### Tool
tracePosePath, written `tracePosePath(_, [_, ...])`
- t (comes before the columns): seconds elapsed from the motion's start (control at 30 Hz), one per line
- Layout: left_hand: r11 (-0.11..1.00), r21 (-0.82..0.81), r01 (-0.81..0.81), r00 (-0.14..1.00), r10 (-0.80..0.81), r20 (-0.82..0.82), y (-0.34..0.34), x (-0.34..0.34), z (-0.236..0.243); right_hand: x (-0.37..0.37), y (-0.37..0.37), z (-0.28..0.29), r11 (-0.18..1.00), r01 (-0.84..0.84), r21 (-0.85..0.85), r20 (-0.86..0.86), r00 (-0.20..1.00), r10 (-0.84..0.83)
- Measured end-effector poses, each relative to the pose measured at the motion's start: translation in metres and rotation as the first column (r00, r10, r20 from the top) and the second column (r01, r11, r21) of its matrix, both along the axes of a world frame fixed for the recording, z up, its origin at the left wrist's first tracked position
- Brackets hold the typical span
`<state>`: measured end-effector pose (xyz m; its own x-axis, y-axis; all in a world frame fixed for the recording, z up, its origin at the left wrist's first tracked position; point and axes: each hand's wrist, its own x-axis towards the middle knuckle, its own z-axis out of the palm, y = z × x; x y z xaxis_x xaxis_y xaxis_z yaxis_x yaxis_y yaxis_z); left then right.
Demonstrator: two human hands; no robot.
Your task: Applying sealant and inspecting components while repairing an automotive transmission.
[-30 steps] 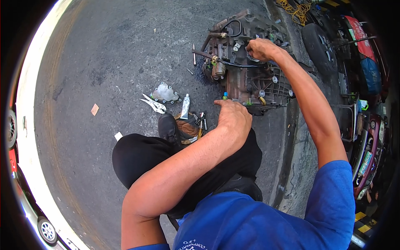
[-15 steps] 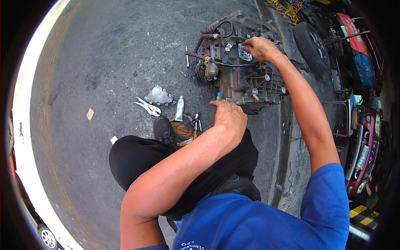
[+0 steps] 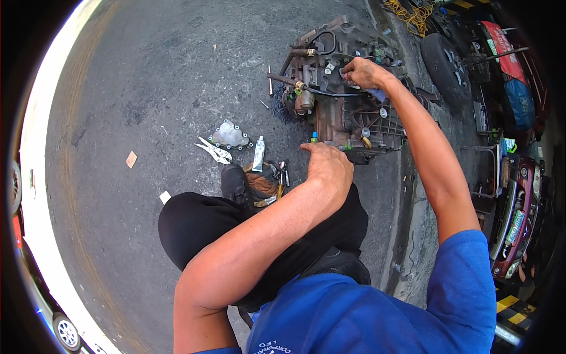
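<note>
A large, grimy gearbox-like metal casing [image 3: 336, 109] with hoses and ribs lies on the pavement in front of me. My right hand [image 3: 367, 74] is over its upper face, fingers bent together and pointing down at a small metal plate mostly hidden beneath them. A bit of blue cloth [image 3: 377, 94] shows under that palm. By the near edge of the casing, my left hand [image 3: 330, 165] is curled, its back upward; what it holds, if anything, is hidden. Just beyond its fingertip stands a small blue-topped piece [image 3: 314, 137].
Left of the casing lie a lobed metal cover [image 3: 231, 135], locking pliers [image 3: 214, 151], a white tube [image 3: 259, 154] and brown gloves [image 3: 262, 184] beside a hammer-like tool [image 3: 280, 184]. A wheel [image 3: 445, 66] and yellow cord [image 3: 413, 16] are at far right.
My right hand has shifted slightly down over the plate, covering more of it. My left hand keeps its place by the casing's edge. The whole view has moved slightly.
</note>
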<state>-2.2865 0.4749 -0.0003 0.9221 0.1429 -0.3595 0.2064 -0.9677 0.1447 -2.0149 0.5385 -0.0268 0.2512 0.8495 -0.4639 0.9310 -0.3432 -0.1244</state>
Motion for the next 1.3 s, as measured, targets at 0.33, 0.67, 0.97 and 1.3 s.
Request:
tracePosePath(0.33, [1.000,-0.003,0.020,1.000,-0.020,0.024,-0.001,-0.004,0.003,0.025,-0.008,0.005,0.971,0.193,0.141,0.002,0.981,-0.195])
tracePosePath(0.67, [0.999,0.015,0.043,0.999,-0.043,0.018,-0.001,-0.003,0.007,0.024,0.001,-0.016,0.978,0.194,0.081,-0.014,0.981,-0.193])
tracePosePath(0.97, [1.000,-0.016,0.007,1.000,-0.007,-0.005,-0.003,0.002,-0.003,0.006,0.008,-0.001,0.994,-0.059,-0.093,0.053,0.997,0.064])
tracePosePath(1.3, [1.000,0.010,0.006,1.000,-0.006,-0.009,-0.002,-0.002,-0.004,-0.001,0.001,0.034,0.974,-0.135,-0.179,-0.053,0.990,0.127])
